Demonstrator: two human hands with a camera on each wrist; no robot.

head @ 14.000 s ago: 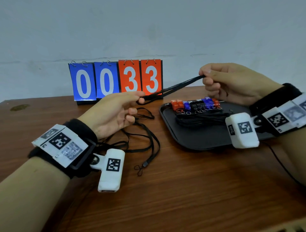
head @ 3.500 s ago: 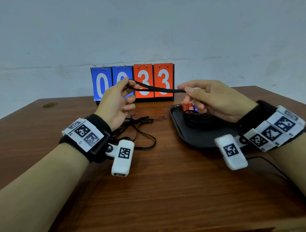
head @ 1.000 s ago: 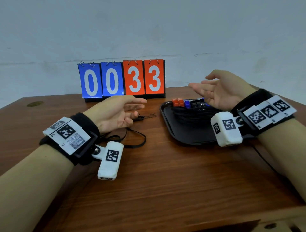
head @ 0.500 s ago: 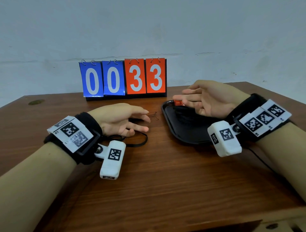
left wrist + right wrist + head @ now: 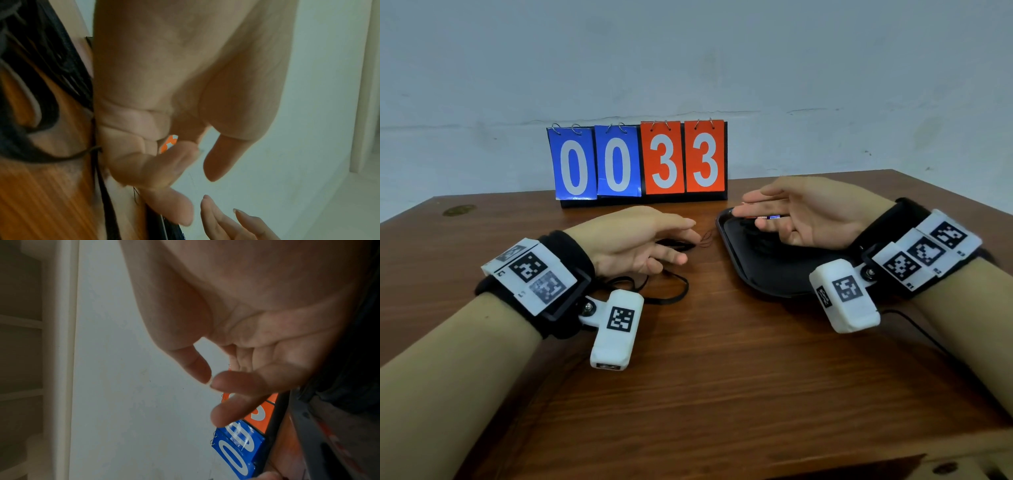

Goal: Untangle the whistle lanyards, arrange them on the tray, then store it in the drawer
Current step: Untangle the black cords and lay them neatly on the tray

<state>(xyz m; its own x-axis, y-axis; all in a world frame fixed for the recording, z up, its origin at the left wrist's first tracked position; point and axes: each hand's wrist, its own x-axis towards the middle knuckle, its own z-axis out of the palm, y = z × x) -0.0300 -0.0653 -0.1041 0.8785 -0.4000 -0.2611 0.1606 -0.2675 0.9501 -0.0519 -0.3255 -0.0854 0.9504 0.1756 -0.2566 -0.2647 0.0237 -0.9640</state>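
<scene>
left hand (image 5: 635,240): low over the table (image 5: 722,377), fingers loose and spread, nothing in its grip. Fingertips sit right over the black clip end of the cord, and I can't tell if they're actually touching it.

right hand (image 5: 808,212): hanging above the far end of the tray, palm turned inward, fingers straight-ish and relaxed, holding nothing at all. The wrist view shows the same thing, fingers (image 5: 236,404) just slack with the wall behind them.

loose cord (image 5: 671,294): one black lanyard lying on the table, looping out from under the left hand and wrist, just left of the tray. Its thin string end sits near the tray's left edge.

tray (image 5: 756,274): black, flat on the table to the right of the cord. There's a dark bundle of lanyards (image 5: 760,236) piled in it, mostly hidden behind the right hand.

whistles (image 5: 774,217): only a sliver of orange and blue peeking out under the right fingers at the tray's back end, can't count them.

scoreboard (image 5: 637,161): flip cards at the back of the table against the wall, reads 0 0 3 3, blue then orange.
</scene>
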